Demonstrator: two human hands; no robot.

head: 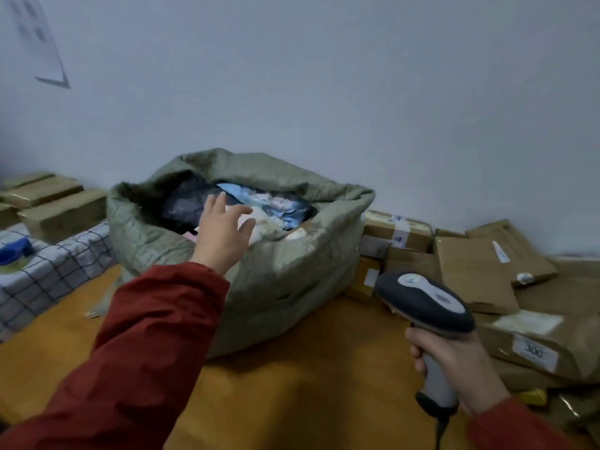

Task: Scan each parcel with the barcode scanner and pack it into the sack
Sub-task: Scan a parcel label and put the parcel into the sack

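A green woven sack [285, 274] stands open on the orange floor by the wall, holding several parcels, among them a black bag [185, 203] and a blue one [279, 203]. My left hand [224, 232], in a red sleeve, hovers over the sack's mouth with fingers spread and nothing in it. My right hand [461, 365] grips the handle of a grey and black barcode scanner [425, 306], low on the right, its head turned toward the sack. A heap of brown cardboard parcels [477, 271] lies right of the sack.
Flat brown boxes [55, 203] are stacked at the left by the wall. A checked cloth [42, 274] with a blue object [14, 250] on it lies at the left. A paper sheet [39, 40] hangs on the wall. Bare orange floor [292, 384] lies in front.
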